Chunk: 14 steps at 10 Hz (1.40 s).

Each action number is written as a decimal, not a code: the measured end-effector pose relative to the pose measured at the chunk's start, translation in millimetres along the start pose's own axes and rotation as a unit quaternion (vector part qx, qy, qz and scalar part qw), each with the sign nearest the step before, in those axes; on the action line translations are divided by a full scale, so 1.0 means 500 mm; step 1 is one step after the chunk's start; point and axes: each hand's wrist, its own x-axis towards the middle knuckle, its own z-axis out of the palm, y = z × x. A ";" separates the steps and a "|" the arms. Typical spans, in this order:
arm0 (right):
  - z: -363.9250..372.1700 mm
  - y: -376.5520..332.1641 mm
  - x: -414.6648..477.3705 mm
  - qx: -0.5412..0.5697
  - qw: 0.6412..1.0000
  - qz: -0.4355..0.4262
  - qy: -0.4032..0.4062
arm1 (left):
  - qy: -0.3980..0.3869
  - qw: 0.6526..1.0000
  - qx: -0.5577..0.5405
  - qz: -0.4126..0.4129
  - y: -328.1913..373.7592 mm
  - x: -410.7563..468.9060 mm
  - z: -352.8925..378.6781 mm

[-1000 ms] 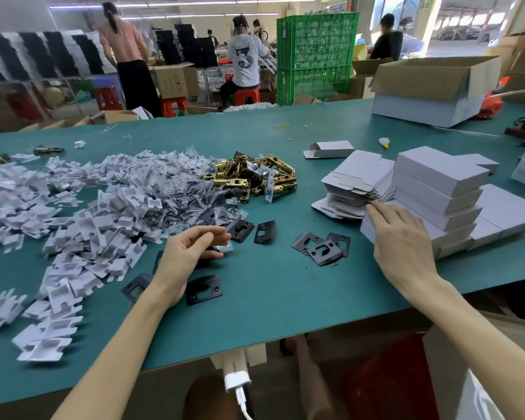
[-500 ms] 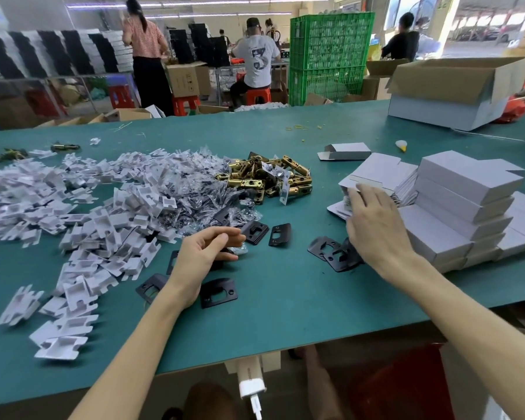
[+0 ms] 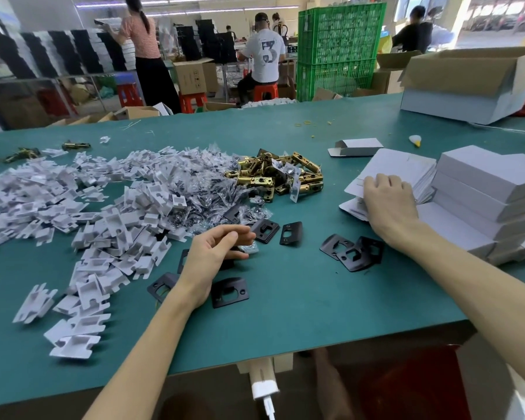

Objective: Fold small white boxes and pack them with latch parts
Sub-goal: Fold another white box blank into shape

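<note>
My left hand (image 3: 212, 259) hovers low over the green table (image 3: 300, 313) and pinches a small clear bag (image 3: 251, 248) between thumb and fingertips. Black latch plates (image 3: 229, 292) lie around and under it, with more black plates (image 3: 352, 253) to the right. My right hand (image 3: 388, 204) lies on the stack of flat white box blanks (image 3: 403, 165), fingers curled over the top sheets. Folded white boxes (image 3: 482, 189) are stacked just right of it. Brass latch bodies (image 3: 279, 177) are heaped at the table's middle.
A big pile of white card inserts (image 3: 73, 207) and clear screw bags (image 3: 200, 183) covers the left half. One half-folded box (image 3: 358, 147) lies behind the blanks. A cardboard carton (image 3: 467, 83) stands far right, green crates (image 3: 340, 50) and workers beyond.
My right hand moved left and away from the folded boxes onto the flat blanks and curled its fingers there. My left hand stayed in place with the small bag.
</note>
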 end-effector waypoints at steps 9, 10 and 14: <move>-0.056 0.008 -0.038 0.133 0.984 -0.021 -0.116 | 0.003 1.000 -0.005 -0.005 0.005 -0.009 0.002; -0.057 0.009 -0.040 0.149 0.986 -0.009 -0.079 | 0.005 1.000 -0.002 -0.005 0.004 -0.009 0.005; -0.066 0.028 -0.047 0.086 0.996 -0.014 -0.026 | 0.003 1.000 0.008 -0.006 0.009 -0.011 0.005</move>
